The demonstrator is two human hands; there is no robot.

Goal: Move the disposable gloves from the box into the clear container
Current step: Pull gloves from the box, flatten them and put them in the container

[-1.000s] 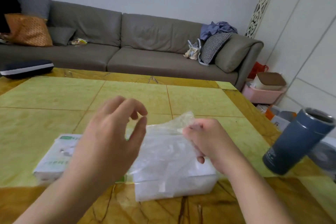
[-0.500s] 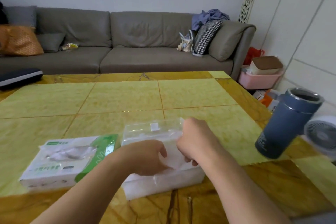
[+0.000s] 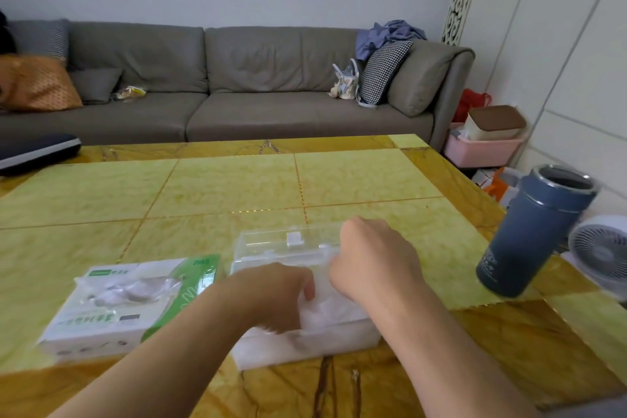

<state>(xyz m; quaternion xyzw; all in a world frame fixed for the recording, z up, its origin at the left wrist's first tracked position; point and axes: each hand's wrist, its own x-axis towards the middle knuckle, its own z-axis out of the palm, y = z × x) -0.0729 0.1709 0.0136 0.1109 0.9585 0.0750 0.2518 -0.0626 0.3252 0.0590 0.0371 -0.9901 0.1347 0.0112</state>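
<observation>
A white and green glove box (image 3: 112, 309) lies on the yellow table (image 3: 237, 187) at the near left, with thin clear gloves bulging from its top slot. Right beside it stands the clear container (image 3: 291, 243), its lid tilted open at the back, filled with white plastic gloves (image 3: 325, 312). My left hand (image 3: 274, 295) reaches down into the container, fingers curled into the gloves. My right hand (image 3: 369, 258) is over the container's right half, fingers bent down onto the gloves; its fingertips are hidden.
A dark blue tumbler (image 3: 536, 231) stands on the table at the right edge. A white fan (image 3: 600, 248) sits beyond it. A dark case (image 3: 34, 149) lies at the far left. A grey sofa (image 3: 237, 78) runs behind the table.
A second ago both hands held a glove up above the container. They have since come down and pushed it inside, and both hands now sit low in the container.
</observation>
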